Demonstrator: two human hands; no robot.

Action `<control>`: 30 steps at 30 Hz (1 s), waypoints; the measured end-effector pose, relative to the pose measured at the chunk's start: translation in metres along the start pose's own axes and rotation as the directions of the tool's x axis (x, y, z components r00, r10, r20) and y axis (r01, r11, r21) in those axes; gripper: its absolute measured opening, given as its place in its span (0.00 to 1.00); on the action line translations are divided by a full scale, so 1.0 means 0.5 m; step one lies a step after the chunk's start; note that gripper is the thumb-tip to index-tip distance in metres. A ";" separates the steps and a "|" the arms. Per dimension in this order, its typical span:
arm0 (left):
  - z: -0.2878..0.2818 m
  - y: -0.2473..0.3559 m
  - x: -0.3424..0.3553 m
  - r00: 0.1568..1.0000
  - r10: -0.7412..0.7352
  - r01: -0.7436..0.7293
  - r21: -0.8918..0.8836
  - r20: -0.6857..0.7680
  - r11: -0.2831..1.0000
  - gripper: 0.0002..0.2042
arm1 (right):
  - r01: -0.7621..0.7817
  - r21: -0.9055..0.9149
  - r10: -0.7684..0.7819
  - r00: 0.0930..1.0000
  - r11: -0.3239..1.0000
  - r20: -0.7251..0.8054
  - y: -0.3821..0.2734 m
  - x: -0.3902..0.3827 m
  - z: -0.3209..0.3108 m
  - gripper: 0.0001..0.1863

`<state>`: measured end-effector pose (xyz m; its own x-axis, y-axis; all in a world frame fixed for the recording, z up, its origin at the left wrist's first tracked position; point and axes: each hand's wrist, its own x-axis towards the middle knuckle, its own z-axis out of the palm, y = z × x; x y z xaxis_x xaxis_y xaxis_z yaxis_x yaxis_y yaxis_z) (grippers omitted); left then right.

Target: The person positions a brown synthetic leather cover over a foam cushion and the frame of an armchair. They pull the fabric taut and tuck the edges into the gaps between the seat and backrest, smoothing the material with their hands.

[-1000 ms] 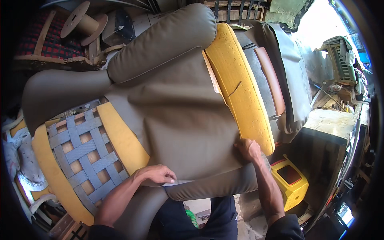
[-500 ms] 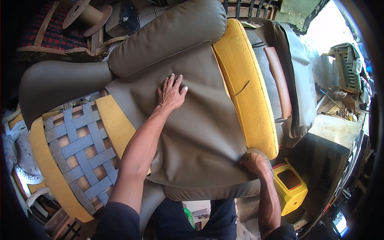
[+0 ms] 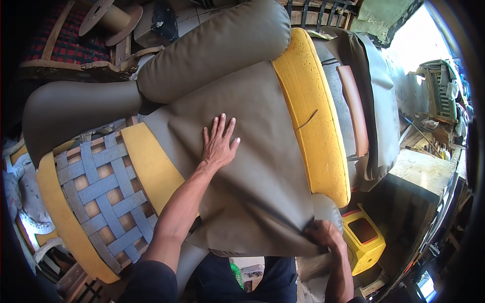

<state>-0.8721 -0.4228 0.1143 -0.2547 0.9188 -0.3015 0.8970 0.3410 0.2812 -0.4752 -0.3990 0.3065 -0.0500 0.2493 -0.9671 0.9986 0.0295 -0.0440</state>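
Note:
A chair frame lies in front of me with a sheet of brown-grey leatherette (image 3: 252,166) spread over its yellow foam back. My left hand (image 3: 219,144) rests flat on the middle of the sheet, fingers spread and pointing away from me. My right hand (image 3: 323,233) pinches the sheet's lower right corner, where the material wrinkles toward it. A thick yellow foam edge (image 3: 313,121) shows along the right side of the sheet. To the left, the seat's grey woven webbing (image 3: 98,192) is bare inside a yellow foam rim.
Two padded brown armrest rolls (image 3: 212,50) lie above the sheet. A yellow plastic stool (image 3: 365,237) stands at lower right beside a rough concrete block (image 3: 422,174). A wooden spool (image 3: 108,17) and checked fabric sit at upper left. More grey covering hangs at the right.
My left hand went from the sheet's near edge up to the middle of the sheet, then slid a little back toward me. My right hand keeps its hold at the lower right corner.

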 end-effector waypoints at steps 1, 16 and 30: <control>0.004 0.002 0.000 1.000 -0.005 0.005 -0.002 -0.003 1.000 0.37 | -0.012 0.014 0.012 0.999 1.000 -0.044 0.002 0.008 0.008 0.27; -0.015 0.042 0.030 0.995 -0.032 0.030 0.017 0.098 0.999 0.38 | 0.007 0.362 0.062 0.982 0.932 -0.178 0.023 0.024 0.031 0.36; -0.004 0.076 -0.051 0.968 -0.230 0.241 -0.114 0.098 0.964 0.37 | 0.143 0.342 -0.049 0.962 0.929 -0.268 0.027 0.052 0.048 0.37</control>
<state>-0.8323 -0.4331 0.1345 -0.4174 0.7916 -0.4462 0.7622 0.5723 0.3025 -0.4628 -0.4155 0.2748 -0.1017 0.4980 -0.8612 0.9265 -0.2677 -0.2643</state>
